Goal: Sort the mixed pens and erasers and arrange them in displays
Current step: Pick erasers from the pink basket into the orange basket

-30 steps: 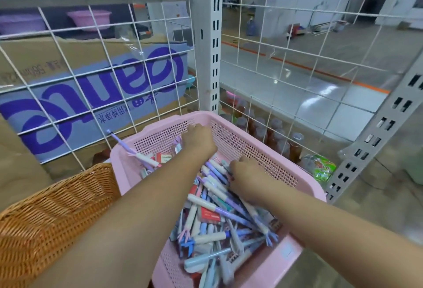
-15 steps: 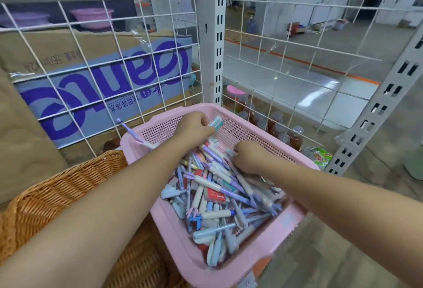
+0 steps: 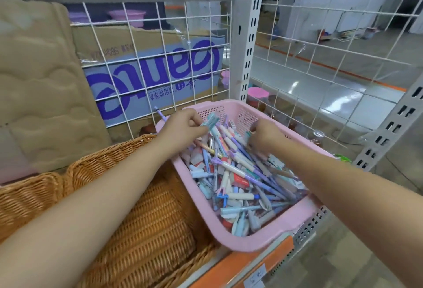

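— Two baskets on the orange-edged shelf [image 3: 263, 258], nearest us?
— Yes. A wicker basket [image 3: 148, 230] on the left and a pink basket [image 3: 263, 239] just beside it on the right (its corner turned toward the camera). A handwritten price label [image 3: 255, 276] sits on the shelf lip below.
— And the things to be sorted?
— All in the pink basket: a loose heap of pens [image 3: 251, 207] with erasers [image 3: 241, 179] scattered among them.
— The hands?
— Both are at the far end of the heap. The left hand [image 3: 183, 127] has its fingers pinched on a teal packet [image 3: 211, 120], raised a little above the pens. The right hand [image 3: 265, 134] has its fingers curled down into the heap; whether they hold anything I cannot tell.
— Beyond that?
— A white wire grid [image 3: 160, 58], with a cardboard box [image 3: 148, 70] with purple lettering behind it. A slotted white post [image 3: 247, 35] stands at the corner.
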